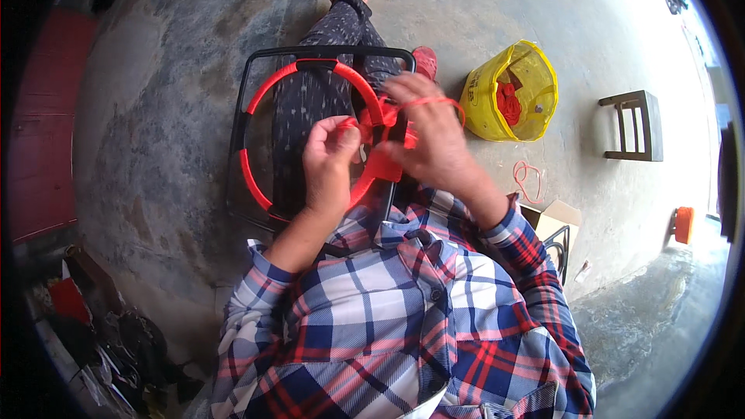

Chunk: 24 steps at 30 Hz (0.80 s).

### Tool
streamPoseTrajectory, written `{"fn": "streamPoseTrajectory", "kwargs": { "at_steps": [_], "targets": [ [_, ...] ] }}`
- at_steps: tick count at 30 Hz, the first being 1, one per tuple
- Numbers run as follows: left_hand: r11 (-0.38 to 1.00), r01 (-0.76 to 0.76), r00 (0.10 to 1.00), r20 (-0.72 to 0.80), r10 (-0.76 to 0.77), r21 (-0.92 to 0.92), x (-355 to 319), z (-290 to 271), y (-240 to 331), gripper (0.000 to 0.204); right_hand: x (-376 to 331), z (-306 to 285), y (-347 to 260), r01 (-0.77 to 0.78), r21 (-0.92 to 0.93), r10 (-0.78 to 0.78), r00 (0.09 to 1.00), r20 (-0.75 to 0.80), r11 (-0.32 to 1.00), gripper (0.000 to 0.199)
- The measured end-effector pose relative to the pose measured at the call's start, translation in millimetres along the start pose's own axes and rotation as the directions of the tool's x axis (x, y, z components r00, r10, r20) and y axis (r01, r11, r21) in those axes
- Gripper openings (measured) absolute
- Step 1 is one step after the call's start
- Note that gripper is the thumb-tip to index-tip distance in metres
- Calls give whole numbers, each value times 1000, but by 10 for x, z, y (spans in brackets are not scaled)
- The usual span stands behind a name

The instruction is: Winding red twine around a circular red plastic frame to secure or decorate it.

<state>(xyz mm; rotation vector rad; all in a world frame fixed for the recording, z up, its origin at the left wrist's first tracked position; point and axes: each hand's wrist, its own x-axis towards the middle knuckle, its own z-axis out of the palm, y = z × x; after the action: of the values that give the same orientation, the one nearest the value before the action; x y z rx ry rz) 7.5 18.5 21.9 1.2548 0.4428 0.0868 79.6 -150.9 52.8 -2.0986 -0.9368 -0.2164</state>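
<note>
On my lap rests a black rectangular tube frame (341, 50) with a ring (260, 101) inside it, mostly wrapped in red with short black stretches. My left hand (330, 159) is closed at the ring's right part, a bit of red cord pinched between thumb and fingers. Over the frame's right side my right hand (434, 140) is blurred by motion. A loop of red cord (459, 109) runs across its fingers; whether they grip it I cannot make out. Beneath that hand, red material (382, 164) covers part of the frame's right bar.
A yellow bucket (477, 101) with red material in it stands to the right. Loose red cord (528, 178) lies on the floor near a cardboard box (565, 217). Farther right are a dark stool (648, 126) and an orange-red object (684, 225). Clutter (124, 341) fills the lower left.
</note>
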Motion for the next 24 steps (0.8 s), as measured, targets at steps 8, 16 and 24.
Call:
{"fn": "streamPoseTrajectory", "kwargs": {
  "at_steps": [8,16,24],
  "targets": [
    [950,-310,943,114,312,-40,-73,37,-14,29,-74,8,99,-228,710,405,910,-87,666,28],
    [976,168,982,114,-152,-139,63,7,-6,29,-651,-607,294,-644,480,525,765,374,596,24],
    [870,382,923,183,-339,-313,87,100,33,40,-1127,-1288,832,300,938,661,742,-114,-175,39]
  ]
}}
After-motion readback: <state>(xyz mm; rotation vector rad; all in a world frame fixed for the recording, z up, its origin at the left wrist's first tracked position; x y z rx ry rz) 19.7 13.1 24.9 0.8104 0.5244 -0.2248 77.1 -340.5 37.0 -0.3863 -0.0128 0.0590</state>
